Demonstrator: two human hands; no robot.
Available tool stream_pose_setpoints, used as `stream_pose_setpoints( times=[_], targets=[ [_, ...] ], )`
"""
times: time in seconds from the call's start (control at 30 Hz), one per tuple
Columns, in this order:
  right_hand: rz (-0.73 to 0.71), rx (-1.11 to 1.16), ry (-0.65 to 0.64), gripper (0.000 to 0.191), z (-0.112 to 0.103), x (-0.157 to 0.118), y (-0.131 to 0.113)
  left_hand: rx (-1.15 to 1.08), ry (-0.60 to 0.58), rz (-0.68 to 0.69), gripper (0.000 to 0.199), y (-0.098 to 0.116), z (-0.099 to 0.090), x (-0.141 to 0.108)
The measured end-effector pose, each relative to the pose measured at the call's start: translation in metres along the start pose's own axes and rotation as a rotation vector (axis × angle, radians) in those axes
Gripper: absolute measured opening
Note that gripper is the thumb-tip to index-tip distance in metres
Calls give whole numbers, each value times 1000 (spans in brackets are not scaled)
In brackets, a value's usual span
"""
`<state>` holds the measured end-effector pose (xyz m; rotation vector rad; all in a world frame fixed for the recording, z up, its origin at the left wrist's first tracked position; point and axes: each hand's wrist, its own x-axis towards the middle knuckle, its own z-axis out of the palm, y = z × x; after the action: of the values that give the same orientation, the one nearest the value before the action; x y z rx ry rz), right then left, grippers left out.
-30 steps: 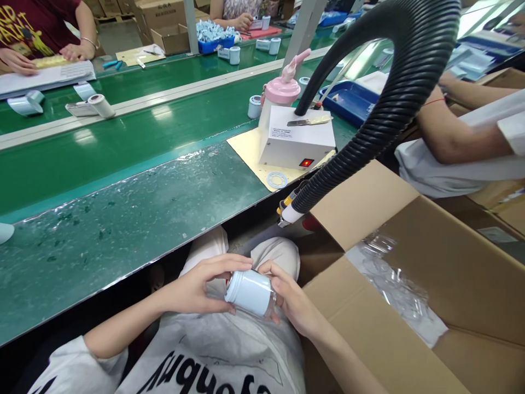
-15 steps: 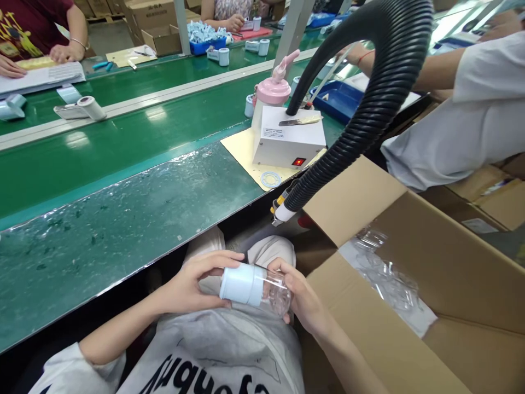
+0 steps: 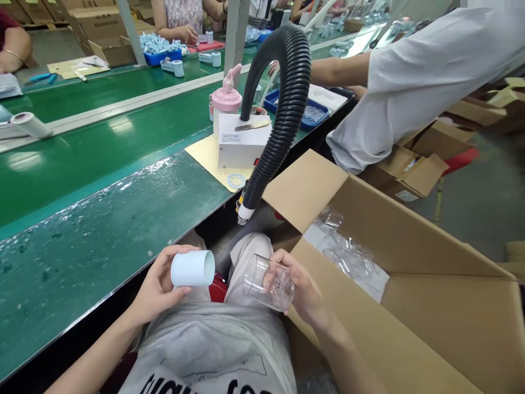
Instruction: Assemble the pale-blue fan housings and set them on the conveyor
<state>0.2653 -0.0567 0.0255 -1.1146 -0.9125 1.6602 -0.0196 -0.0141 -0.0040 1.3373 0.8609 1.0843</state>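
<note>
My left hand (image 3: 158, 287) grips a light blue cup (image 3: 192, 268) from its closed end, and the open end faces right. A clear plastic cup (image 3: 266, 282) lies sideways in my right hand (image 3: 301, 284), its open rim turned to the left. Cup and cup are apart, with a gap over my lap between them. Above them hangs the metal-tipped end of a black corrugated hose (image 3: 283, 109). To the right of my right hand stands an open cardboard box (image 3: 410, 235) with several clear plastic pieces (image 3: 348, 254) inside.
A white box-shaped device (image 3: 241, 145) and a pink-lidded bottle (image 3: 225, 101) stand on the green workbench (image 3: 123, 208). Beyond runs a green conveyor (image 3: 82, 158) with light blue parts. A person in a white sleeve (image 3: 426, 82) reaches over a blue tray (image 3: 315, 117) at right.
The light blue cup and the clear cup, joined before, are now apart. My left hand has moved left with the blue one. The view has turned to the right.
</note>
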Motion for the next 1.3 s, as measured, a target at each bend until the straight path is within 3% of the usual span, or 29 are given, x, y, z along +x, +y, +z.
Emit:
stream_pose_setpoints(
  times=[0.27,0.4,0.6,0.8,1.07,1.3],
  targets=[
    [14,14,30,66,-5,-14,0,-185,7,-303,53,-14,3,-4],
    [68,75,39,67,-11,-19,1,-262,-50,-434,52,-19,9,-4],
    [92,175,78,69,-12,-28,3,-223,2,-386,50,-14,29,-4],
    [74,175,89,68,-11,-31,6,-59,-67,-258,50,-17,31,-4],
    [85,162,-52,59,-16,-32,23,41,-153,-107,52,11,45,-5],
    [56,201,-139,47,-21,-34,33,10,-159,-111,54,12,46,-10]
  ],
)
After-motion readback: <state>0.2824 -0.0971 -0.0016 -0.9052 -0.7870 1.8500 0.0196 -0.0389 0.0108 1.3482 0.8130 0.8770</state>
